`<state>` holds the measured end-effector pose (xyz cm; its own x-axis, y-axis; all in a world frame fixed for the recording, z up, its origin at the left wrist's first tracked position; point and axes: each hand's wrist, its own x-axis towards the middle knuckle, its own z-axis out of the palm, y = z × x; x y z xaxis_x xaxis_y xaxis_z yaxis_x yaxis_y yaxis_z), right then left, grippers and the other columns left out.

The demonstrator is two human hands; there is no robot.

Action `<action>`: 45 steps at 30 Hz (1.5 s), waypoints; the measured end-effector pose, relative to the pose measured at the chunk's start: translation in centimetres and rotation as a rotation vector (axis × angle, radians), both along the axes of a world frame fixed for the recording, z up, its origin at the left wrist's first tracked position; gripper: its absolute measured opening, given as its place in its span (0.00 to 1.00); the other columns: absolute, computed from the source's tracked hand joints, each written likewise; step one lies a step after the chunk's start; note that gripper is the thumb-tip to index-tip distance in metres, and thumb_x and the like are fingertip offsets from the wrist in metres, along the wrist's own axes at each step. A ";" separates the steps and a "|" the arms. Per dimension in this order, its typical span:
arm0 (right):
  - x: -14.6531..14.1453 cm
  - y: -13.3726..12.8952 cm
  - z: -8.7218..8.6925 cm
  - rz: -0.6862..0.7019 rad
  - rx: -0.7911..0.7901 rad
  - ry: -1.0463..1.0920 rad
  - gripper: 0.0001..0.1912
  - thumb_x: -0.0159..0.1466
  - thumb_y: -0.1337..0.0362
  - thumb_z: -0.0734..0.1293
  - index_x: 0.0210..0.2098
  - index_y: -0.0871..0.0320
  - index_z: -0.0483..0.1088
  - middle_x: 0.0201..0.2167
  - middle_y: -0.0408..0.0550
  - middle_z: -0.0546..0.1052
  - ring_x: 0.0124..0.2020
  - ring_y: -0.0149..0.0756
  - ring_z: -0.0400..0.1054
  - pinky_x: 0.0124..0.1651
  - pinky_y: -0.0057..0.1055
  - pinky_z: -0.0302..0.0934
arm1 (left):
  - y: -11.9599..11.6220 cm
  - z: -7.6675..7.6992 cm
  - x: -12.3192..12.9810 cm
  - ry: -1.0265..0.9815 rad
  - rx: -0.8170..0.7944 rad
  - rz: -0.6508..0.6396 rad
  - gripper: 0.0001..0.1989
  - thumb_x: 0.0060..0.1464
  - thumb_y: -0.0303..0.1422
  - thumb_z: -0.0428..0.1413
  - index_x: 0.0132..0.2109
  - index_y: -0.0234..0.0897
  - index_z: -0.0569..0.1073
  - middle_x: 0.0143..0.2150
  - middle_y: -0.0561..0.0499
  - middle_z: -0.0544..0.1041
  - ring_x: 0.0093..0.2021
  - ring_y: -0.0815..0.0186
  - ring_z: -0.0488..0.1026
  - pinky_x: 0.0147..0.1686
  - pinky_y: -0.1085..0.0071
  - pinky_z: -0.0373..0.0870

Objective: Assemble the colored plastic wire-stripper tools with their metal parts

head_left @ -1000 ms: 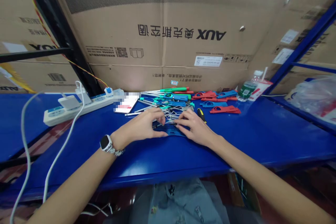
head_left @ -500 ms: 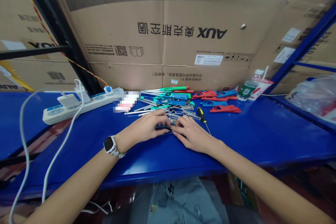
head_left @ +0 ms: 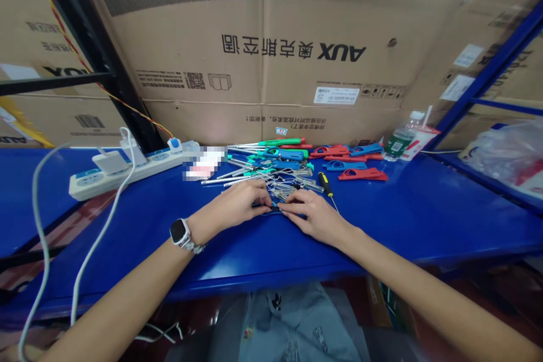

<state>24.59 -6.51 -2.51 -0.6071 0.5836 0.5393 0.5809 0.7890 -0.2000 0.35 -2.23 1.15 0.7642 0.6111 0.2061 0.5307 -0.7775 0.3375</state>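
Note:
My left hand (head_left: 242,203) and my right hand (head_left: 316,216) meet low over the front of the pile of tools. Their fingertips pinch opposite ends of a small blue-and-black piece (head_left: 275,209); most of it is hidden, and its kind is unclear. Just beyond the fingers lie several clear-handled tools (head_left: 311,185) with thin wires among them. Behind those are green-handled rods (head_left: 282,142) and blue plastic parts (head_left: 285,164). To the right of my right hand lies a yellow-and-black screwdriver (head_left: 324,184).
Red plastic clips (head_left: 363,173) and blue ones (head_left: 347,166) lie at back right, before a water bottle (head_left: 399,141) and a cup (head_left: 419,141). A white power strip (head_left: 102,178) with plugged-in chargers sits left on the blue table (head_left: 212,254). Cardboard (head_left: 271,85) stands behind.
My left fingers have closed in and shifted slightly, and less of the dark piece shows beside them. My right hand stays at its other end, fingers a little straighter. The pile looks unchanged.

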 end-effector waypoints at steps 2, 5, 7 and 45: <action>0.0 -0.1 0.1 -0.009 0.041 -0.041 0.13 0.72 0.68 0.64 0.50 0.59 0.80 0.42 0.55 0.80 0.42 0.41 0.73 0.46 0.40 0.71 | -0.2 0.1 0.1 -0.007 0.007 0.010 0.03 0.61 0.29 0.60 0.39 0.37 0.79 0.39 0.49 0.75 0.37 0.64 0.73 0.37 0.68 0.68; -0.1 -0.4 0.4 -0.024 0.081 -0.105 0.15 0.73 0.69 0.62 0.51 0.61 0.79 0.42 0.56 0.79 0.42 0.42 0.73 0.45 0.40 0.72 | -0.4 0.3 0.2 -0.007 0.003 0.032 0.03 0.62 0.28 0.59 0.38 0.36 0.78 0.37 0.50 0.74 0.36 0.65 0.72 0.36 0.69 0.66; -0.1 -0.6 0.6 -0.018 0.101 -0.151 0.16 0.72 0.69 0.61 0.52 0.62 0.78 0.41 0.56 0.78 0.42 0.42 0.72 0.45 0.41 0.72 | -0.5 0.4 0.3 -0.003 -0.007 0.037 0.04 0.62 0.27 0.58 0.37 0.36 0.78 0.36 0.50 0.74 0.35 0.65 0.71 0.35 0.69 0.65; -0.1 -1.7 2.0 -0.057 -0.012 -0.311 0.17 0.75 0.61 0.60 0.57 0.59 0.75 0.46 0.56 0.76 0.46 0.43 0.70 0.48 0.43 0.61 | -1.4 -0.7 -0.6 -0.106 0.203 -0.054 0.12 0.69 0.31 0.50 0.54 0.37 0.76 0.49 0.44 0.75 0.50 0.58 0.72 0.52 0.59 0.72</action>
<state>24.47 -8.24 -0.56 -0.7080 0.6267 0.3254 0.6588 0.7521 -0.0151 -0.29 -3.65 0.45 0.7621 0.5079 0.4014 0.4563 -0.8613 0.2235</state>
